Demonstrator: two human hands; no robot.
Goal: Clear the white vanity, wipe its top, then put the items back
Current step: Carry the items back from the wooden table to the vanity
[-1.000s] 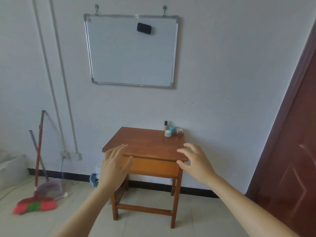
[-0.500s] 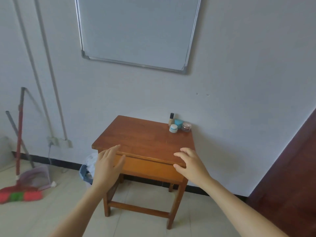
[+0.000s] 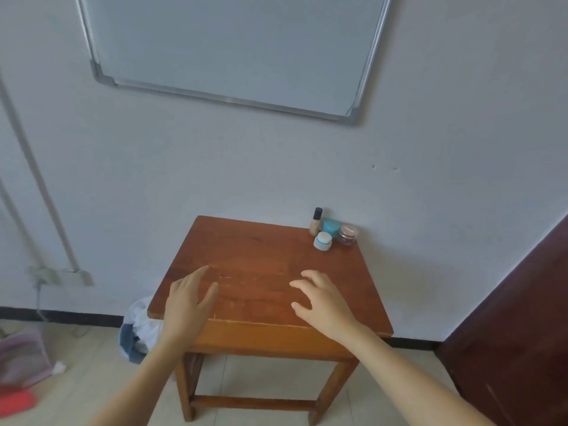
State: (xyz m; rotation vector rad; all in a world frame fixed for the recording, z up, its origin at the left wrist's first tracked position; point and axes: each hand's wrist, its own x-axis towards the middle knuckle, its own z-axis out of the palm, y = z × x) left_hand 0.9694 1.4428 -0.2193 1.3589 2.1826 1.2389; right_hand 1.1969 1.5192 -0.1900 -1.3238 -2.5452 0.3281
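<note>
A whiteboard (image 3: 233, 47) with a metal frame hangs on the wall above a brown wooden desk (image 3: 261, 262), which stands against that wall on a tiled floor. A dark red door (image 3: 522, 318) occupies the right edge of the view. A bin (image 3: 135, 330) holding white material sits on the floor just beside the desk's left side. The left hand (image 3: 187, 305) is held over the front left part of the desk top, palm down, fingers (image 3: 196, 276) extended and slightly apart, holding nothing. The right hand (image 3: 322, 299) is held over the front right part, fingers (image 3: 302, 287) spread and curled, also empty; contact with the wood cannot be determined for either hand. Four cosmetic items are grouped at the back right corner of the desk: a tall foundation bottle (image 3: 316, 222) with a black cap, a teal jar (image 3: 331, 226) just beside it, a clear jar (image 3: 348, 233) with a pink lid at the right, and a white jar (image 3: 323, 241) with a blue band in front
</note>
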